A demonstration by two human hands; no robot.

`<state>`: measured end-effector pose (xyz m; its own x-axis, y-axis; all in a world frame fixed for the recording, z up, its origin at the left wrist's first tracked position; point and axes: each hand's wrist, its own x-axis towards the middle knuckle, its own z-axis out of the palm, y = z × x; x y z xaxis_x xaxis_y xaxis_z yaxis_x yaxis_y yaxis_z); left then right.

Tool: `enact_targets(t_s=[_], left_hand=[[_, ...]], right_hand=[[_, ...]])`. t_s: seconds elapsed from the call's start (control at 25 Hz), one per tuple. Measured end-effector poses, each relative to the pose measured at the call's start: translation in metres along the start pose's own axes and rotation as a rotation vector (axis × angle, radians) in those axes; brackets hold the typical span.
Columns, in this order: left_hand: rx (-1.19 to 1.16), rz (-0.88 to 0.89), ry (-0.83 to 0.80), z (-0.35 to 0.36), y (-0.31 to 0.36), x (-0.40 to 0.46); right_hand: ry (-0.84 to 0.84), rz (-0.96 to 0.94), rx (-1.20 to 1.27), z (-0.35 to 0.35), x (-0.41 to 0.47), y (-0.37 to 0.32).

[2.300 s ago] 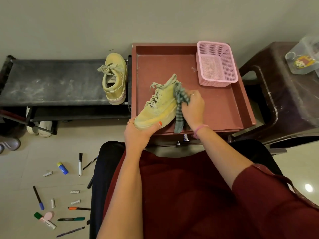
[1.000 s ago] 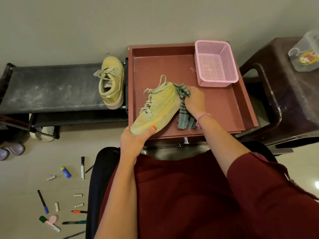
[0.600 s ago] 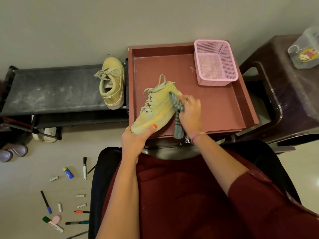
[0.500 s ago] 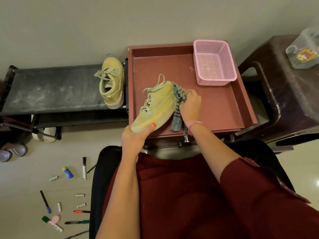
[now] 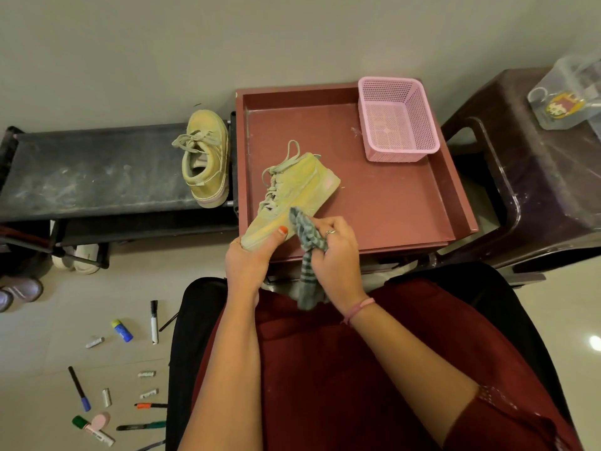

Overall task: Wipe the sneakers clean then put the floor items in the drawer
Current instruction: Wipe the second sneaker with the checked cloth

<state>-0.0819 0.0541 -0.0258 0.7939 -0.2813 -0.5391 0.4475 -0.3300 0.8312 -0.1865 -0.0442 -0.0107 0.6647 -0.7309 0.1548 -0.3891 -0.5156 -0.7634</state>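
A yellow-green sneaker point(image 5: 294, 193) lies tilted over the open reddish-brown drawer point(image 5: 406, 203). My left hand point(image 5: 252, 260) grips its toe, thumb on top. My right hand point(image 5: 335, 252) grips a grey-green checked cloth point(image 5: 307, 242) bunched against the shoe's side near the toe, with its tail hanging toward my lap. The second sneaker point(image 5: 205, 159) stands on the black shoe rack point(image 5: 91, 172) beside the drawer. Markers, pens and small sticks point(image 5: 123, 369) lie scattered on the floor at lower left.
A pink mesh basket point(image 5: 398, 120) sits in the drawer's far right corner. A dark brown stool point(image 5: 533, 177) with a clear container point(image 5: 567, 92) stands to the right. Other shoes point(image 5: 22, 289) sit under and beside the rack. I sit on a black chair.
My right hand has slid the cloth down the sneaker's side from the heel end to the toe. My left hand keeps its grip on the toe.
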Motion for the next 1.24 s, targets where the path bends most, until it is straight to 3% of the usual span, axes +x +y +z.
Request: enact_targets(t_s=[0.16,0.28,0.56,0.76,0.88,1.0,1.08,1.24], left_hand=[[0.004,0.008,-0.016,0.003,0.001,-0.003],[-0.015,0.005,-0.016,0.002,0.001,-0.002],[0.017,0.039,-0.021,0.001,-0.001,-0.001],[-0.01,0.023,-0.006,-0.002,-0.002,0.004],[-0.005,0.021,-0.015,0.002,-0.001,0.003],[0.009,0.026,-0.024,0.007,-0.001,0.002],[0.01,0.03,-0.034,0.008,-0.003,0.001],[0.005,0.031,-0.028,0.007,-0.006,0.0]], right_hand=[[0.023,0.191,-0.23,-0.011,0.059,0.028],[-0.014,0.199,-0.372,-0.017,0.1,0.038],[-0.108,0.395,-0.368,-0.021,0.129,0.049],[0.008,0.242,-0.229,-0.009,0.069,0.026],[-0.062,-0.044,-0.134,-0.007,0.028,0.002],[-0.183,-0.354,-0.255,-0.01,0.037,-0.002],[-0.229,-0.32,-0.382,-0.01,0.067,0.0],[-0.162,-0.189,-0.505,-0.002,0.124,0.01]])
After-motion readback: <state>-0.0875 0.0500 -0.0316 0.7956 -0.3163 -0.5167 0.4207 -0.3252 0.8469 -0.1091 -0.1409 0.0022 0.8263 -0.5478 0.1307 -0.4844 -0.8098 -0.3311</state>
